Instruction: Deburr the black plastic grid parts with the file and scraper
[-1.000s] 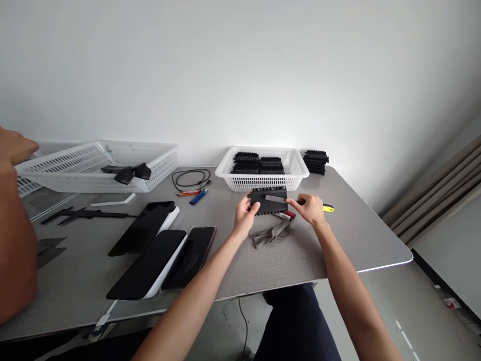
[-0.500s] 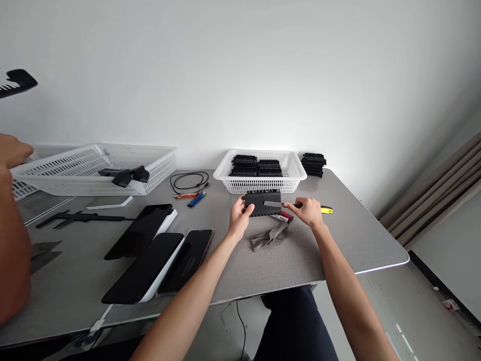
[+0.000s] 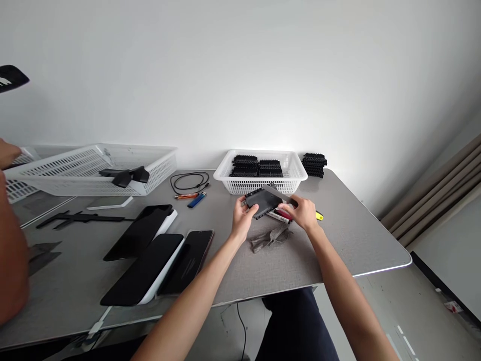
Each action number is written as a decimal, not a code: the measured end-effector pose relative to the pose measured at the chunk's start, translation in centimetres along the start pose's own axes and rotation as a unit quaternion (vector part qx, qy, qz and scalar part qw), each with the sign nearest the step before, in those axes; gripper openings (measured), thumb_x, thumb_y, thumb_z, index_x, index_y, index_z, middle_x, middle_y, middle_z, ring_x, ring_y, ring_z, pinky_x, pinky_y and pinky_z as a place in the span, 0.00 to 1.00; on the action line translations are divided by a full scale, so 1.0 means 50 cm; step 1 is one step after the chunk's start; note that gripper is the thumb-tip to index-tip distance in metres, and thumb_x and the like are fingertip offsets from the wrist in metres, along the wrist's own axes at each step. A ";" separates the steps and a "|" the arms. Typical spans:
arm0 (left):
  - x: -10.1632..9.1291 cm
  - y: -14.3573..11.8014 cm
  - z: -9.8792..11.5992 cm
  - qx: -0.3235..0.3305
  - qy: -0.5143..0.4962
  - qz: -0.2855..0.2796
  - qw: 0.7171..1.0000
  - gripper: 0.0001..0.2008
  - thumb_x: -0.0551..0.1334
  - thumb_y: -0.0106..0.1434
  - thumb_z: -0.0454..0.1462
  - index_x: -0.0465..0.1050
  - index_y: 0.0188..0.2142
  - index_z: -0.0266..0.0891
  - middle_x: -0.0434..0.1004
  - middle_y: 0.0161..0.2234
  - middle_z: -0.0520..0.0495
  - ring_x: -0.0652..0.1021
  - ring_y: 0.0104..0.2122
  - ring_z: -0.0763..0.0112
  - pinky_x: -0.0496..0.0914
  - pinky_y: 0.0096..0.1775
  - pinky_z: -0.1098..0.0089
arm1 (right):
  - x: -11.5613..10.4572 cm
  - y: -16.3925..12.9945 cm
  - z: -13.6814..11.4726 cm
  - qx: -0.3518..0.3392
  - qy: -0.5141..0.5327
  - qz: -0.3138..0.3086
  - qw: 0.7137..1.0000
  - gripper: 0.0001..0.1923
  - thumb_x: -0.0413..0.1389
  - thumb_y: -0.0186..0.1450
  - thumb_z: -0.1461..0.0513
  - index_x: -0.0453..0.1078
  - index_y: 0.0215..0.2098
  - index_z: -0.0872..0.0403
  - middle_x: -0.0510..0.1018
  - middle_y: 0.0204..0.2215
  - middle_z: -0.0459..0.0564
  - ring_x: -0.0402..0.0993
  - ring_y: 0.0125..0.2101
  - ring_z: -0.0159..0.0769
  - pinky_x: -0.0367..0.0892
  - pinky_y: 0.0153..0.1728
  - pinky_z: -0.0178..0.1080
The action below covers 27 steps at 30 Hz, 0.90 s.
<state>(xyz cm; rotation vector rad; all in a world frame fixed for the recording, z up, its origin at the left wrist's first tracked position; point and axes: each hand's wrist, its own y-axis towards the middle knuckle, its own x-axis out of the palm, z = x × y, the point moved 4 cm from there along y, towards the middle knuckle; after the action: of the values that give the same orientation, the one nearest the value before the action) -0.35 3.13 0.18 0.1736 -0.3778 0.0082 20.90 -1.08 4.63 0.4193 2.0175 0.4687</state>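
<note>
My left hand (image 3: 241,220) grips the left end of a flat black plastic part (image 3: 262,202), tilted up above the grey table (image 3: 338,240). My right hand (image 3: 302,212) holds a knife with a yellow handle end (image 3: 319,216); its blade lies along the part's top edge. A red and white pen-like item (image 3: 280,214) lies just under the part. A crumpled grey cloth (image 3: 269,237) rests on the table below both hands.
A white basket (image 3: 296,173) with stacked black parts stands behind my hands, more parts (image 3: 314,164) beside it. A larger white basket (image 3: 90,168), a cable (image 3: 190,180), lighters (image 3: 196,198), phones (image 3: 150,258) and another person's arm (image 3: 11,250) are on the left.
The black part has been tilted and lifted at its right end. My right hand with the knife has moved left, closer to the part, hiding most of the yellow handle.
</note>
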 end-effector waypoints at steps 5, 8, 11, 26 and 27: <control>0.027 -0.023 -0.014 -0.032 -0.041 -0.041 0.998 0.24 0.72 0.49 0.38 0.62 0.41 0.43 0.75 0.40 0.49 0.78 0.41 0.66 0.73 0.40 0.66 | 0.026 -0.014 -0.050 -0.041 0.061 -0.069 0.995 0.28 0.57 0.60 0.38 0.75 0.45 0.49 0.79 0.26 0.45 0.75 0.28 0.36 0.58 0.29 0.33; 0.042 -0.037 -0.011 -0.055 -0.073 -0.065 0.994 0.24 0.74 0.48 0.37 0.63 0.39 0.42 0.75 0.38 0.50 0.78 0.40 0.66 0.73 0.39 0.66 | 0.031 -0.021 -0.068 -0.066 0.058 -0.093 0.992 0.34 0.61 0.56 0.40 0.71 0.55 0.47 0.82 0.32 0.47 0.78 0.33 0.39 0.62 0.32 0.34; 0.050 -0.046 -0.001 -0.054 -0.098 -0.084 0.990 0.24 0.74 0.46 0.34 0.64 0.38 0.41 0.76 0.38 0.50 0.78 0.41 0.66 0.73 0.43 0.65 | 0.034 -0.025 -0.076 -0.072 0.038 -0.092 0.992 0.38 0.63 0.56 0.43 0.68 0.60 0.47 0.83 0.37 0.49 0.79 0.35 0.41 0.65 0.35 0.36; 0.057 -0.044 0.005 -0.029 -0.127 -0.162 0.978 0.28 0.68 0.48 0.32 0.58 0.45 0.49 0.72 0.50 0.49 0.74 0.54 0.63 0.66 0.58 0.51 | 0.031 -0.025 -0.040 -0.005 0.095 0.066 0.993 0.17 0.57 0.59 0.62 0.79 0.46 0.51 0.83 0.31 0.48 0.76 0.28 0.35 0.66 0.34 0.34; 0.052 -0.039 -0.001 -0.027 -0.123 -0.149 0.981 0.30 0.68 0.47 0.32 0.56 0.46 0.49 0.71 0.50 0.49 0.74 0.54 0.64 0.66 0.58 0.52 | 0.029 -0.024 -0.037 -0.001 0.103 0.072 0.992 0.17 0.56 0.59 0.62 0.79 0.46 0.51 0.83 0.31 0.48 0.76 0.27 0.35 0.66 0.33 0.34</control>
<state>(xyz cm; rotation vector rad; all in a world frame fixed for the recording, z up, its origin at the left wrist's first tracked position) 2.15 1.13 0.76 0.1762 -0.5951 -0.3205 18.48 -1.72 3.77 0.5360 2.1941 0.6255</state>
